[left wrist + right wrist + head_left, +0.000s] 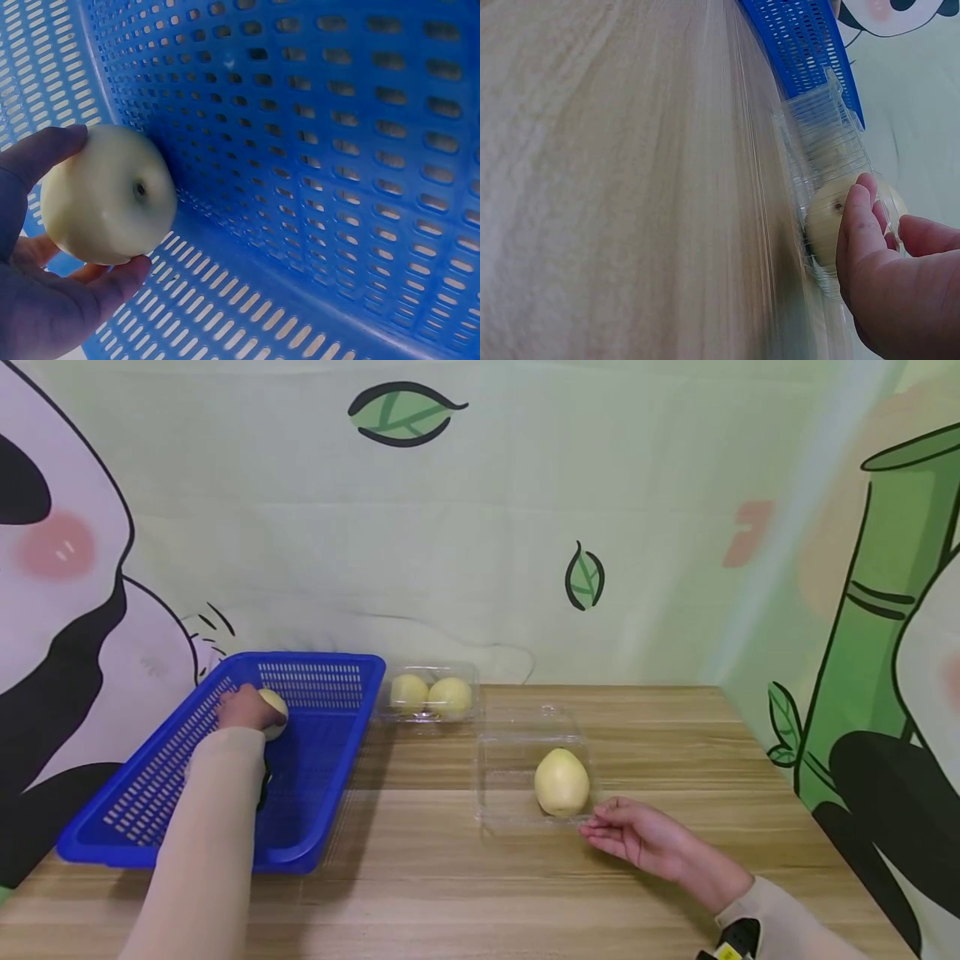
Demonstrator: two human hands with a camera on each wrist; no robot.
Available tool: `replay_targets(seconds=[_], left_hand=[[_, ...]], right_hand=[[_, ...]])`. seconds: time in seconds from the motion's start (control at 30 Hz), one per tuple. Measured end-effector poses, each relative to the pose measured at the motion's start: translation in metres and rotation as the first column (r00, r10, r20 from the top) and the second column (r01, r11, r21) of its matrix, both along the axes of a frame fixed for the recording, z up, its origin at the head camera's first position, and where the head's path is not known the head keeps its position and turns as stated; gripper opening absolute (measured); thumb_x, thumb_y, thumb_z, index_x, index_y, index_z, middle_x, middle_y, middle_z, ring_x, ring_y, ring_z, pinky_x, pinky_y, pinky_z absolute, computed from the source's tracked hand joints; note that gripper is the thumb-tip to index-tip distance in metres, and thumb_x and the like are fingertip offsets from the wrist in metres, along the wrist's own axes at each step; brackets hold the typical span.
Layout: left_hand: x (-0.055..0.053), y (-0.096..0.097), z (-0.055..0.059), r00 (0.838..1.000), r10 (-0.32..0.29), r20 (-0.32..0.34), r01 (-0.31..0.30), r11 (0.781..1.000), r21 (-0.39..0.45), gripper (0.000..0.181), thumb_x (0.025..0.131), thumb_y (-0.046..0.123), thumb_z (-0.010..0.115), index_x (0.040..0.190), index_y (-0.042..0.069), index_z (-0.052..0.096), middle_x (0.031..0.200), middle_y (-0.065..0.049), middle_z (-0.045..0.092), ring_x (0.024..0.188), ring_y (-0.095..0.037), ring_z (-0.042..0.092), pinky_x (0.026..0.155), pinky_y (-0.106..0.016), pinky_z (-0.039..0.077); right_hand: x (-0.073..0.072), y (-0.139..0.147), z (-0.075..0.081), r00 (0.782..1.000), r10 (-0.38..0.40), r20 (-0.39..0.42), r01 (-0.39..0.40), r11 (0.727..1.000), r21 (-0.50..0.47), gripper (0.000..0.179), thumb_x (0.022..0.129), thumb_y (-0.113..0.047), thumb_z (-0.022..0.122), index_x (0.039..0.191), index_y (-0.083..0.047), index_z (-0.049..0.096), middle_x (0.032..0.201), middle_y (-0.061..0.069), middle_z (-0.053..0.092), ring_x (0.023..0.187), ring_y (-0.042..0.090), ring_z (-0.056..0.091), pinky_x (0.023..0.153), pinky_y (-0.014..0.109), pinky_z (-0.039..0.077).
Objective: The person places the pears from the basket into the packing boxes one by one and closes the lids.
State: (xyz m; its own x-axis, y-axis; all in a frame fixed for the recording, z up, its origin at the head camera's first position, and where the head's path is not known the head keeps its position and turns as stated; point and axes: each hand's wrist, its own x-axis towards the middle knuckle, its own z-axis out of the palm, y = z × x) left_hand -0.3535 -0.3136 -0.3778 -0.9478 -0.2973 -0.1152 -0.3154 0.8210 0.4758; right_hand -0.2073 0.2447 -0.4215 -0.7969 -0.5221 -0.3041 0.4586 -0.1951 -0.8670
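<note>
Inside the blue plastic basket (303,777), my left hand (243,707) grips a pale yellow pear (105,199), fingers and thumb spread around its sides. The left wrist view shows the dimpled end of this pear facing the camera, close to the slotted basket wall. My right hand (637,837) pinches the near right corner of an open clear plastic box (504,785) between thumb and fingers. One pear (562,782) stands in the right half of that box. In the right wrist view, my fingers (862,225) partly cover the pear and the box edge.
Behind and left of the open box, a closed clear box (433,717) with two pears stands beside the basket. Everything rests on a wood-grain table (420,877). A printed cloth backdrop (480,527) rises along the table's far edge.
</note>
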Motion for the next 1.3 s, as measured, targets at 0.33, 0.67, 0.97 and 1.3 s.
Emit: replay_targets(seconds=[0.33,0.67,0.97,1.3], left_hand=[[0.003,0.002,0.004,1.0,-0.026,-0.012,0.026,1.0,0.011,0.083,0.084,0.015,0.069,0.142,-0.027,0.026,0.136,-0.053,0.039,0.128,-0.061,0.042,0.11,-0.066,0.041],[0.007,-0.001,0.006,0.999,-0.04,-0.036,0.04,0.999,0.0,0.082,0.084,0.016,0.074,0.139,-0.026,0.03,0.133,-0.049,0.044,0.123,-0.059,0.047,0.108,-0.064,0.044],[0.007,-0.005,0.006,0.998,-0.058,-0.02,0.057,0.998,-0.005,0.083,0.083,0.017,0.075,0.139,-0.025,0.03,0.132,-0.049,0.044,0.12,-0.059,0.048,0.105,-0.066,0.045],[0.005,-0.016,0.001,0.995,-0.088,-0.041,0.088,0.996,0.005,0.084,0.083,0.021,0.075,0.139,-0.024,0.03,0.127,-0.046,0.046,0.108,-0.051,0.05,0.095,-0.062,0.047]], right_hand=[[-0.001,0.0,-0.003,1.0,-0.012,0.005,0.013,1.0,-0.008,0.02,0.108,-0.004,0.038,0.099,-0.008,0.056,0.096,0.002,0.069,0.096,0.009,0.073,0.092,0.02,0.059],[0.0,0.0,-0.002,1.0,-0.014,0.002,0.014,1.0,-0.002,0.018,0.108,-0.004,0.039,0.1,-0.007,0.055,0.096,0.002,0.069,0.096,0.009,0.072,0.092,0.02,0.059],[-0.001,0.0,-0.003,1.0,-0.014,0.004,0.014,1.0,0.003,0.018,0.108,-0.004,0.039,0.101,-0.007,0.055,0.097,0.002,0.069,0.096,0.009,0.072,0.092,0.02,0.059],[-0.002,0.0,-0.004,1.0,-0.017,0.003,0.017,1.0,0.005,0.019,0.108,-0.004,0.039,0.099,-0.008,0.056,0.096,0.002,0.069,0.096,0.009,0.072,0.092,0.02,0.059]])
